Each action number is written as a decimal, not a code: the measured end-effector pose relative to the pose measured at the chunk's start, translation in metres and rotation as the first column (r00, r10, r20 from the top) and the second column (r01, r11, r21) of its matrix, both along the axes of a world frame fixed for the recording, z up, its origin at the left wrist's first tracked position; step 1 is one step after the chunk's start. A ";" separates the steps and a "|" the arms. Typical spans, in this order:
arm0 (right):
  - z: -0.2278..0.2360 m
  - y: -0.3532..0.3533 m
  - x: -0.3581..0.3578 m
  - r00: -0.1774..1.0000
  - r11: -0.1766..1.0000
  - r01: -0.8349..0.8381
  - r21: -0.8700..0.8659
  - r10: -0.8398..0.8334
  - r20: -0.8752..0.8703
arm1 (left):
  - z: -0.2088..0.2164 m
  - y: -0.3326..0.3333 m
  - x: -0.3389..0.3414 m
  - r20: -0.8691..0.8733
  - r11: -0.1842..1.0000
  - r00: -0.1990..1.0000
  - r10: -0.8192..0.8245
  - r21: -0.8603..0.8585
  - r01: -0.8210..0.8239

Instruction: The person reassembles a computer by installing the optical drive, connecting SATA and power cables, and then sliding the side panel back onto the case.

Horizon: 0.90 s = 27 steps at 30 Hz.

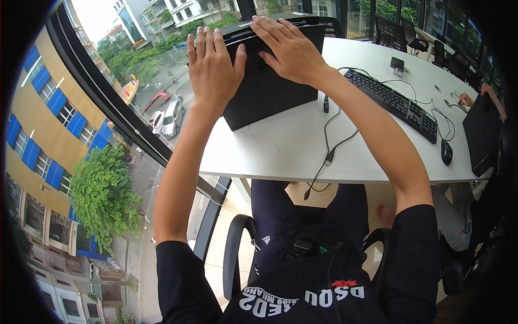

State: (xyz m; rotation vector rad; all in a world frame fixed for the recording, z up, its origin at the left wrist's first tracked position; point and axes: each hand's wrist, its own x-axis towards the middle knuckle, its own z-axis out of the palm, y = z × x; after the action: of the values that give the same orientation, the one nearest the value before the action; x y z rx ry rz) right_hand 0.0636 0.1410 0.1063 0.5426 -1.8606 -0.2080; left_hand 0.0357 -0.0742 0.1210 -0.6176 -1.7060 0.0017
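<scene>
A black box-like case (pixel 270 100) stands upright on the white table (pixel 259 156), its broad dark face toward me. Whether it is a computer case or another device I cannot tell. My left hand (pixel 213 67) lies against the upper left of it, fingers stretched out and close together, thumb apart. On the upper edge rests my right hand (pixel 294 54), its fingers long and flat, the thumb spread down over the dark face. Neither hand wraps round anything. The far side of the case is mostly hidden.
Right of the case lie a black keyboard (pixel 394 102), a mouse (pixel 446 152) and a small dark device (pixel 397 65) on a stand. Loose cables (pixel 329 156) hang over the front edge. Another person's hand (pixel 465 99) is near a second black case (pixel 482 135). A window borders the left.
</scene>
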 end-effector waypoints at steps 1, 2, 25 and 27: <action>-0.001 0.002 -0.001 1.000 1.000 0.011 -0.026 -0.011 -0.002 | 0.000 -0.001 -0.003 -0.005 1.000 1.000 -0.005 0.001 0.005; -0.001 0.003 -0.004 1.000 1.000 0.017 -0.024 -0.017 -0.006 | 0.001 -0.001 -0.006 -0.007 1.000 1.000 -0.011 -0.001 0.011; 0.006 0.028 -0.031 0.991 0.972 0.129 -0.198 -0.134 -0.014 | 0.007 0.002 -0.033 -0.064 0.998 0.996 -0.065 -0.001 0.065; 0.009 0.029 -0.031 0.990 0.969 0.135 -0.209 -0.139 -0.002 | 0.006 0.002 -0.036 -0.084 0.997 0.994 -0.073 -0.004 0.073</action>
State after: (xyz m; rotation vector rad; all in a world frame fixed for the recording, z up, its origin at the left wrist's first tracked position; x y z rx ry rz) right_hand 0.0321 0.1704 0.1154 0.2674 -1.8785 -0.1063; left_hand -0.0005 -0.0719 0.1268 -0.6715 -1.6013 -0.0225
